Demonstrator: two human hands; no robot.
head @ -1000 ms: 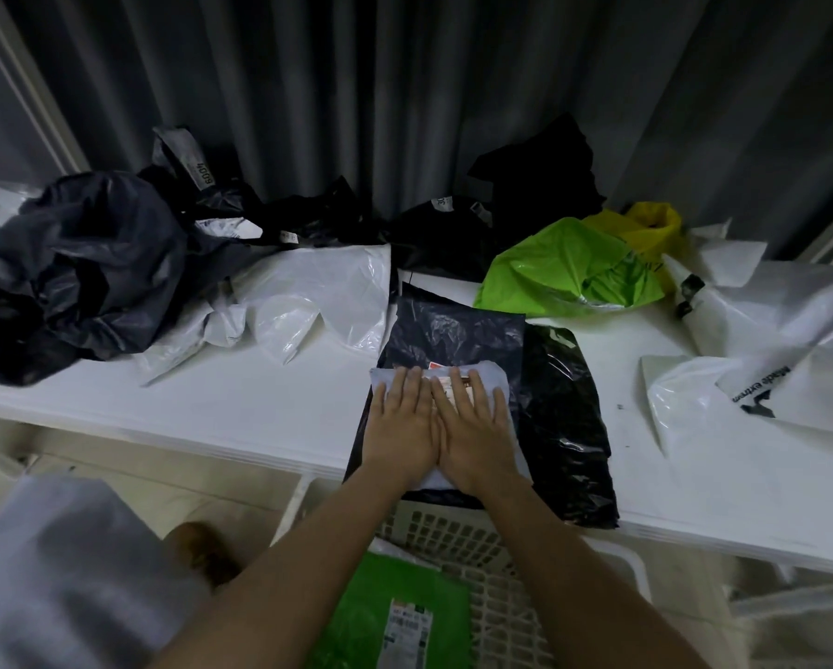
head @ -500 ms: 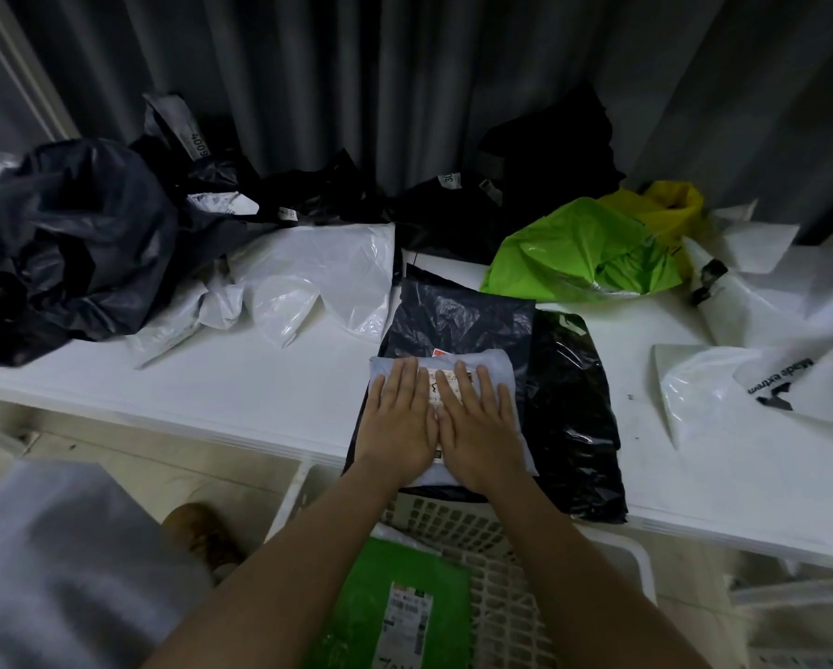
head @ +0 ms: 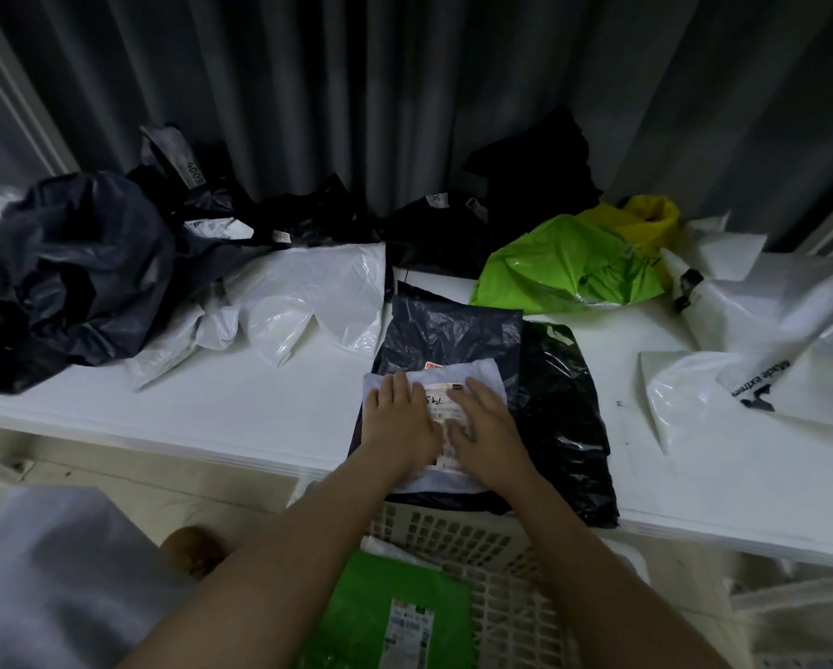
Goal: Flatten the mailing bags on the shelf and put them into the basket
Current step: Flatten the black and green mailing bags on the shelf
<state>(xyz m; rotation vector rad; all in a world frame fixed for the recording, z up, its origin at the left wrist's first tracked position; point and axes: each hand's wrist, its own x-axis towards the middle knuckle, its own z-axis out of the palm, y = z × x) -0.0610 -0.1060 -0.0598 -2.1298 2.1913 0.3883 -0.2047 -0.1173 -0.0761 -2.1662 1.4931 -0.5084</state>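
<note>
Both hands, left hand (head: 401, 420) and right hand (head: 489, 429), are pressing straight fingers onto a thin, slippery white mailing bag (head: 483, 379); best lifted by its edges.

Grey pleated curtain (head: 356, 89) behind; below, perhaps a brown shoe (head: 193, 549).

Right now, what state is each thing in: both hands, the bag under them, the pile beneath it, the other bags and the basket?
left hand: flat, pressing the small white bag
right hand: flat, pressing it too
small white bag: flattened, label up
black bags: flattened, stacked at the shelf edge
lime green bag: crumpled
big dark bag: crumpled
basket: holds a flat green bag
</note>
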